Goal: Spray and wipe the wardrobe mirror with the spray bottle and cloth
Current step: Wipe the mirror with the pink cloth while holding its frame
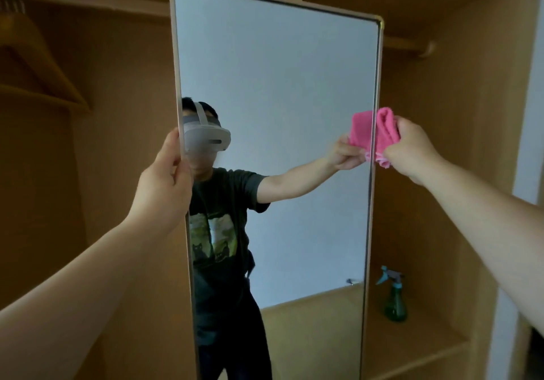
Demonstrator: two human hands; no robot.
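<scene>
Against rectangular glass mirror (276,114), bunched fuzzy cloth (387,132)

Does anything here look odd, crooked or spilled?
Nothing spilled or broken that I can see. The mirror seems swung out at an angle, but the left hand grips its edge, so that looks deliberate. The right hand holds the pink cloth at the opposite edge. The spray bottle stands upright on the shelf.

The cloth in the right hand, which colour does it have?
The cloth is bright pink, plain with no pattern; the head view shows it best, at the mirror's right edge.
</scene>
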